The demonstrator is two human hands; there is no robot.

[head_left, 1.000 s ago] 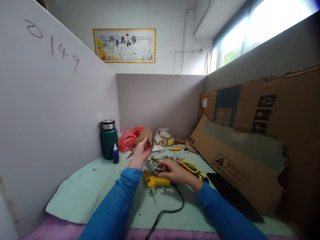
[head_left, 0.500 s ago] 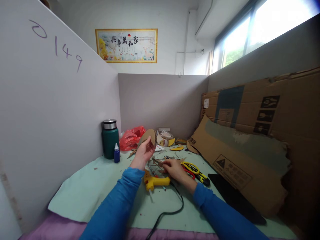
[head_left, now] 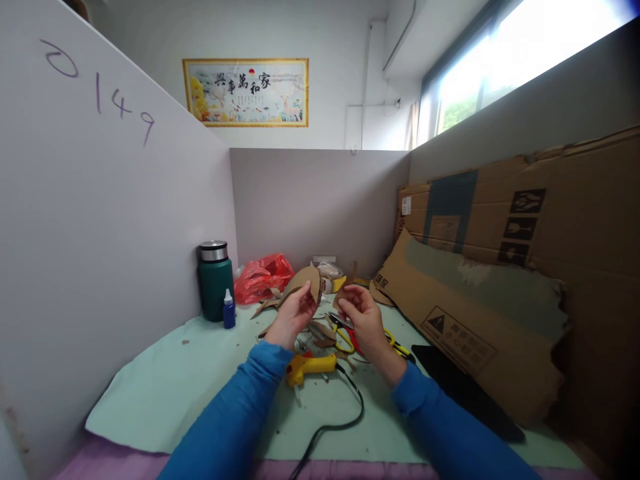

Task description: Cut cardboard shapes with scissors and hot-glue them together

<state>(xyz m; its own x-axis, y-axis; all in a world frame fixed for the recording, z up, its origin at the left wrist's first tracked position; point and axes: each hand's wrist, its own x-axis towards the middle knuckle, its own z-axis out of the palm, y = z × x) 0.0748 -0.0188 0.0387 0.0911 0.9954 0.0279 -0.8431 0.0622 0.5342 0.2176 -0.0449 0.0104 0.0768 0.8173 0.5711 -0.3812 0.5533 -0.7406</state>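
Note:
My left hand [head_left: 293, 313] is raised above the table and grips a rounded brown cardboard piece [head_left: 306, 279] by its lower edge. My right hand [head_left: 361, 313] is lifted beside it, fingers pinched on a small cardboard scrap [head_left: 342, 294] close to the rounded piece. Below both hands lie a yellow glue gun [head_left: 309, 366] with a black cord [head_left: 336, 420], loose cardboard offcuts [head_left: 320, 331], and yellow and red handled scissors [head_left: 350, 339].
A green flask [head_left: 215, 279] and a small blue bottle [head_left: 229, 310] stand at the left partition. A red plastic bag [head_left: 263, 276] lies at the back. Large cardboard sheets [head_left: 480, 313] lean on the right. A black pad [head_left: 463, 390] lies on the pale green mat [head_left: 170, 387].
My right hand rose from the scraps near the glue gun, picked up a small scrap, and came up next to the cardboard piece. My left hand shifted slightly right with its piece.

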